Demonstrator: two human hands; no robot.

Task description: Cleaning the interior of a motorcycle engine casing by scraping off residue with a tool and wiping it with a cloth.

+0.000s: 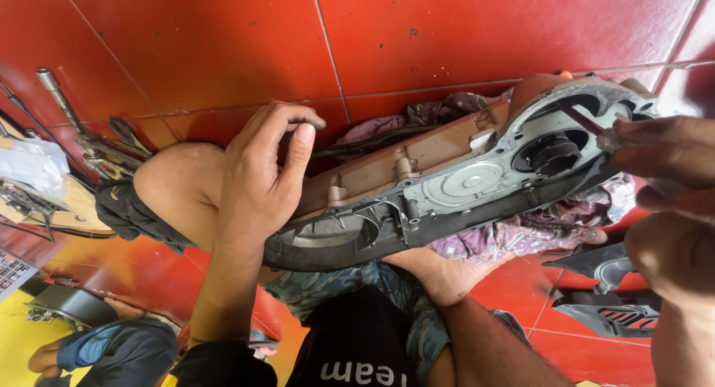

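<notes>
A long grey and brown engine case lies open side up on a patterned cloth across my bent leg. My left hand rests on the case's left end, fingers curled, thumb and forefinger pinched together with nothing visible between them. My right hand, close to the camera at the right edge, grips a thin dark red tool together with a scrap of rag. The tool's tip reaches into the case beside the black round hub.
The floor is red tile. A long socket wrench, pliers and a clear plastic bag lie at the left. Black plastic panels sit at the lower right. Another person's leg shows at the lower left.
</notes>
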